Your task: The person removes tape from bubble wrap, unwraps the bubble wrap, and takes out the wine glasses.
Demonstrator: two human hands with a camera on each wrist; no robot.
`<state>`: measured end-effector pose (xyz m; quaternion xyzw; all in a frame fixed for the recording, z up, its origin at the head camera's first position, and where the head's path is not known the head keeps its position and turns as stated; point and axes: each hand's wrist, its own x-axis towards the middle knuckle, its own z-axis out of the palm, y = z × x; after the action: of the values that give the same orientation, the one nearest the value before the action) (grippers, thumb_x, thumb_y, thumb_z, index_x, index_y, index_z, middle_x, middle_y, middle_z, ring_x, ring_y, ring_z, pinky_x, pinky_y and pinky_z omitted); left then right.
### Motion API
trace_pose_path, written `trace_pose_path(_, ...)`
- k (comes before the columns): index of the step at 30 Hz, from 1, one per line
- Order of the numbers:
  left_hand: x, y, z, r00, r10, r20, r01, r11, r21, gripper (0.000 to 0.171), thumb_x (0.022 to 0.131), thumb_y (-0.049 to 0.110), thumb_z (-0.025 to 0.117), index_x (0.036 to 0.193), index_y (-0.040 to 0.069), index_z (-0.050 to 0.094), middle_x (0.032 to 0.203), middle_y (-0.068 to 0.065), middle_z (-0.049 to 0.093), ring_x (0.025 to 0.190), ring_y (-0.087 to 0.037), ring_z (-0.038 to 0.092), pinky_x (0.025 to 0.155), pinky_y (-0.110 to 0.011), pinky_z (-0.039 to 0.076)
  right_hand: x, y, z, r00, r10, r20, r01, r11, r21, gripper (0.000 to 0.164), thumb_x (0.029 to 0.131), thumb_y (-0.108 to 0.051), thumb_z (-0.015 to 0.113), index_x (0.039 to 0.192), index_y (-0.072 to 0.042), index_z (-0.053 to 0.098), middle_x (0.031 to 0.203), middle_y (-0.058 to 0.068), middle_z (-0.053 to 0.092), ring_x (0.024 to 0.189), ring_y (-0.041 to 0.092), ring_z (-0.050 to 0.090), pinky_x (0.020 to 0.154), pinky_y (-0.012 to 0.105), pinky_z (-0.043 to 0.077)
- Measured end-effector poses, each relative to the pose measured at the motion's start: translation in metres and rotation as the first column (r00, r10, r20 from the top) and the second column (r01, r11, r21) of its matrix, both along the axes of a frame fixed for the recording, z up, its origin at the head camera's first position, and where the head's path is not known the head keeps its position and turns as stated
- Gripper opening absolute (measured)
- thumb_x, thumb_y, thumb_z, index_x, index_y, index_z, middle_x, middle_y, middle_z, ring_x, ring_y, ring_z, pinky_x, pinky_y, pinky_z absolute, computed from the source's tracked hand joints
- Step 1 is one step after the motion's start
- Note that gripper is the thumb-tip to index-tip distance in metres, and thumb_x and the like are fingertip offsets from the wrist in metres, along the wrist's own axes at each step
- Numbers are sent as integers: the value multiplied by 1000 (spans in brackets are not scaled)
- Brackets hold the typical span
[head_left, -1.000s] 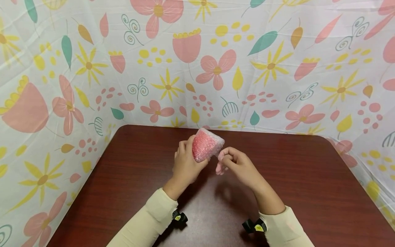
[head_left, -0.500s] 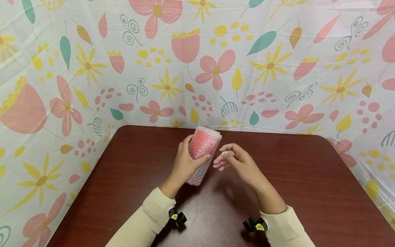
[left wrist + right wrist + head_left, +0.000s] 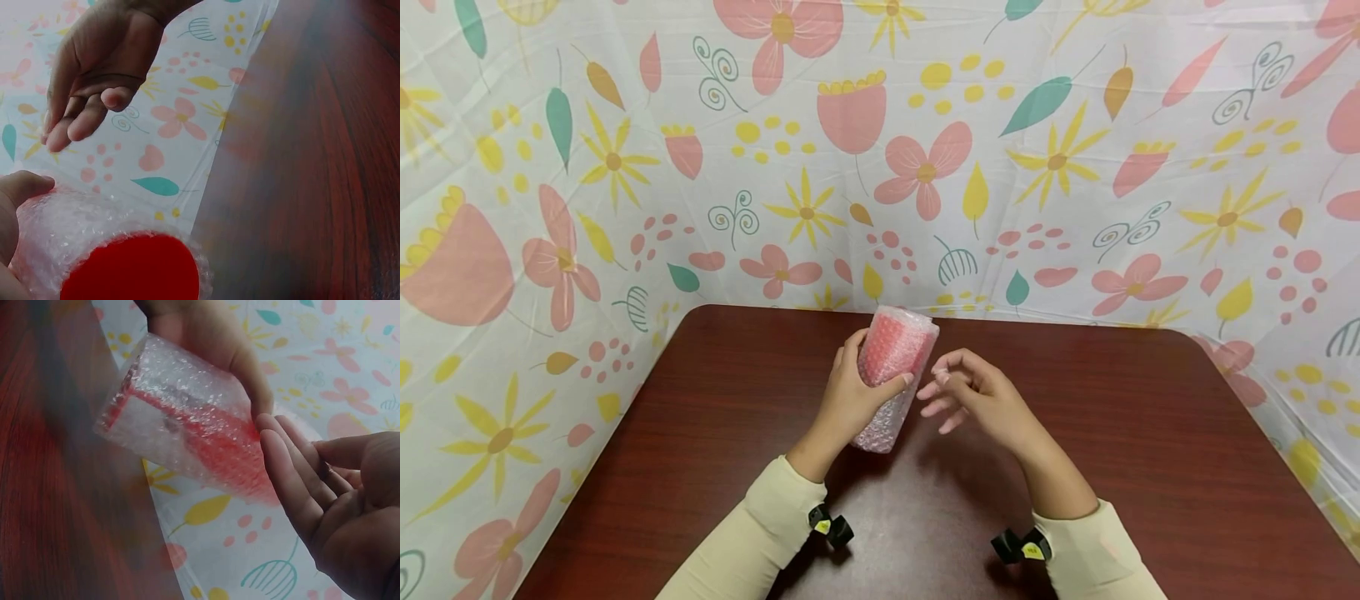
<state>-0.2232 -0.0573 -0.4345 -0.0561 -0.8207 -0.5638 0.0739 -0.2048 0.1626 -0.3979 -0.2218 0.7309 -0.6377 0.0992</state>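
Observation:
A red object in clear bubble wrap (image 3: pixel 895 354) is held in my left hand (image 3: pixel 857 392), tilted above the table, with the thumb across its near side. In the left wrist view, a flat, rounded red end (image 3: pixel 137 269) shows through the wrap's open end. What the object is cannot be told. To its right, apart from the bundle, is my right hand (image 3: pixel 981 396). Thumb and index finger meet there on a small whitish scrap (image 3: pixel 942 377), too small to identify, while the other fingers extend loosely toward the wrap (image 3: pixel 194 419).
The dark reddish-brown table (image 3: pixel 1112 433) lies beneath both hands. A white cloth with a flower and leaf print (image 3: pixel 1000 167) hangs behind it and along the sides. Black wrist cameras sit at the left cuff (image 3: pixel 832 528) and right cuff (image 3: pixel 1019 547).
My left hand has turned the wrapped bundle from end-on to lengthwise, so its lower part shows. My right hand's lower fingers have spread, and the hand stands slightly farther from the wrap.

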Motion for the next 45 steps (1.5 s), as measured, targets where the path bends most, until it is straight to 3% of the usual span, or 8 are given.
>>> trace_pose_path(7,0,0,2,993,-92,73,82,989,125,90,79,45,84,151,25,34,136,-7,52,115,-26,60,92,-45,55,0,2,0,1000,-6,13,6,1000,-23,26,109,-20,46,116,5,50,116,35,67,86,25,77,63,49,61)
trace_pose_path(14,0,2,2,978,-163,130,135,970,203,88,82,38,82,152,26,31,128,-10,52,109,-26,62,86,-41,56,2,2,1,1000,3,16,-3,999,-42,26,108,-11,42,124,9,46,117,36,67,86,28,77,64,49,61)
trace_pose_path(25,1,5,1,960,-209,188,158,953,257,84,84,40,78,152,24,32,133,-11,54,110,-27,63,86,-41,57,-1,4,0,996,-53,-74,49,998,-47,19,107,-10,48,118,5,53,111,28,72,83,30,77,68,49,61)
trace_pose_path(32,3,6,-2,958,-225,177,171,946,277,82,84,38,78,152,28,32,135,-11,55,110,-29,64,84,-42,58,-2,4,1,993,-72,-96,66,995,-70,22,105,-11,54,120,5,56,86,13,68,76,28,75,65,48,61)
trace_pose_path(37,3,7,-3,954,-235,184,174,939,297,81,86,37,77,152,27,32,138,-10,54,112,-28,63,87,-42,57,0,3,2,995,-71,-72,66,995,-78,25,105,-13,53,119,7,57,90,7,72,81,26,75,66,46,61)
trace_pose_path(45,2,8,-5,949,-251,190,186,934,305,72,90,37,73,151,22,36,139,-10,58,109,-25,65,86,-40,57,2,2,5,993,-104,-59,100,993,-63,25,105,-14,54,114,8,60,93,6,74,83,29,74,64,40,61)
